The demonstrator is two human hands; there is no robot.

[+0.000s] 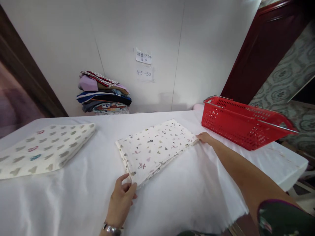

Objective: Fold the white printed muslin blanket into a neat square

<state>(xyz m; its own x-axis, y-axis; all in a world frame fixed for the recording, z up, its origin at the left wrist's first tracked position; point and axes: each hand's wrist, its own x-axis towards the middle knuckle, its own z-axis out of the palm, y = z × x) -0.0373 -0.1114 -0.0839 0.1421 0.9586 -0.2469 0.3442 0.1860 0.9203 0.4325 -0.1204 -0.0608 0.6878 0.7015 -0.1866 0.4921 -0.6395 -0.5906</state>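
A white cloth (157,144) with small scattered prints lies folded into a layered rectangle, set at a slant on the table. My left hand (121,196) pinches its near left corner between thumb and fingers. At the opposite right corner, my right hand (204,137) grips the edge, its arm stretched out; part of its fingers is hidden. To the left rests another folded cloth (49,147), cream with rows of grey shapes and a few coloured ones, and neither hand touches it.
A white sheet covers the table (93,203). Toward the back right stands a red plastic basket (228,123) with metal handles. Behind, against the wall, is a stack of folded fabrics (104,95). Two paper notes (145,73) are stuck on the wall.
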